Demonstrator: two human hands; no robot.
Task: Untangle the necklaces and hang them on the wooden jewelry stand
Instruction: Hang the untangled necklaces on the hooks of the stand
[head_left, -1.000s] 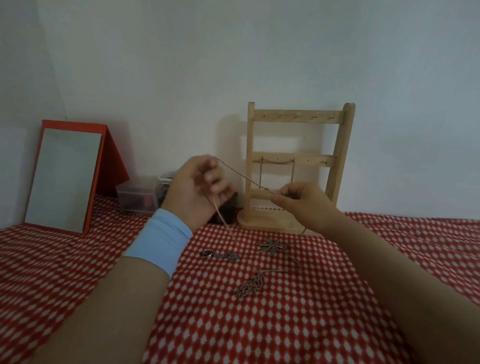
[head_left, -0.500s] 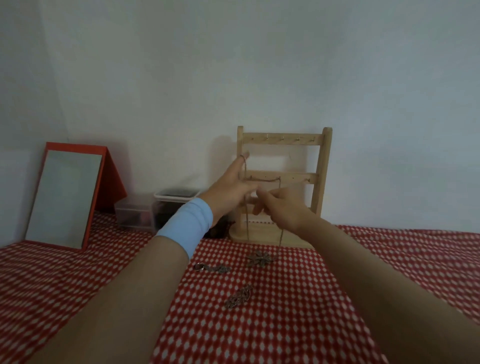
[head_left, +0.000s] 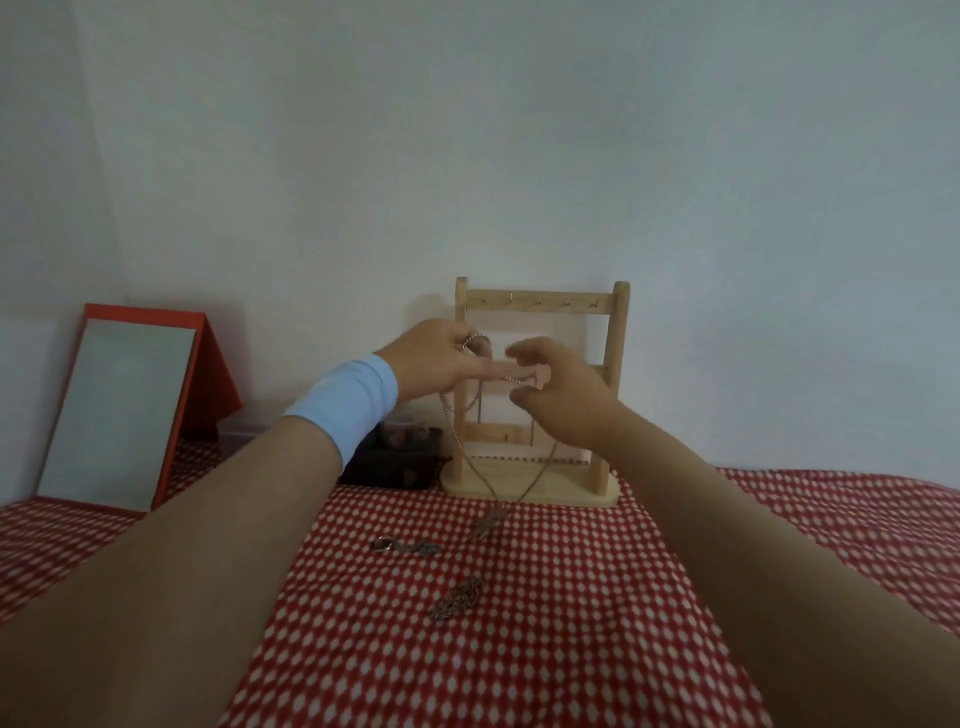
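Presently both hands are holding one necklace (head_left: 491, 519) up before the stand (head_left: 618, 364). The left hand (head_left: 431, 358) is hooking the chain over a curled finger; the right hand (head_left: 566, 395) is curling round its other side. The pendant is dangling low by the stand's base. A ringed piece (head_left: 408, 545) and a leaf-like piece (head_left: 457, 605) are lying on the red-checked worktop (head_left: 597, 649).

We've got the wooden jewelry stand (head_left: 540, 304) upright at the back, with three rails and hooks along the top. The chain necklace (head_left: 491, 519) hangs from the left hand (head_left: 431, 358) in front of it (pendant touching the checked cloth (head_left: 571, 597)). The second necklace (head_left: 408, 546) and third necklace (head_left: 457, 605) lie loose nearer us.
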